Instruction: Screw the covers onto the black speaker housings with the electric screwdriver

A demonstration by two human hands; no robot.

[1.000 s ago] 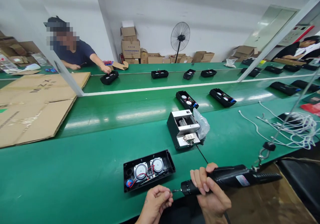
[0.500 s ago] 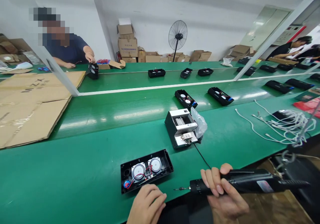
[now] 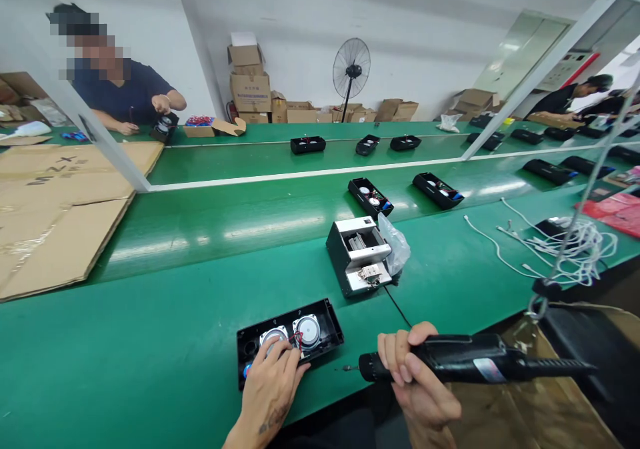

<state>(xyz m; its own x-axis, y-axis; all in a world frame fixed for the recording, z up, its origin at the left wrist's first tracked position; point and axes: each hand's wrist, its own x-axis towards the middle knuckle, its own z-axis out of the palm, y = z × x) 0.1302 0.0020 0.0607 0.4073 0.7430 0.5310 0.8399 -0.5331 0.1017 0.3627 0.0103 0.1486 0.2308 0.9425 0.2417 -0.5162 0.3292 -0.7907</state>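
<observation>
A black speaker housing [image 3: 327, 325] lies open side up on the green table [image 3: 150, 349], with two round speakers and red wires inside. My left hand [image 3: 270, 382] reaches over its near edge, fingertips over the left speaker [image 3: 273, 335]; whether they grip anything is hidden. In my right hand [image 3: 413, 375] is a black electric screwdriver [image 3: 463, 357], held level with its bit pointing left toward the housing, a short gap away. A cord [image 3: 575, 222] rises from the hook at its rear end.
Behind the housing stands a screw feeder box [image 3: 360, 255] with a clear plastic bag [image 3: 395, 242]. White cables [image 3: 575, 249] are heaped at right. More housings [image 3: 437, 190] sit on the belt. Flattened cardboard [image 3: 60, 215] covers the left. A person [image 3: 120, 95] works across the belt.
My left hand has moved up from the housing's near edge onto its inside. The screwdriver in my right hand has shifted left. The person across has moved a housing left.
</observation>
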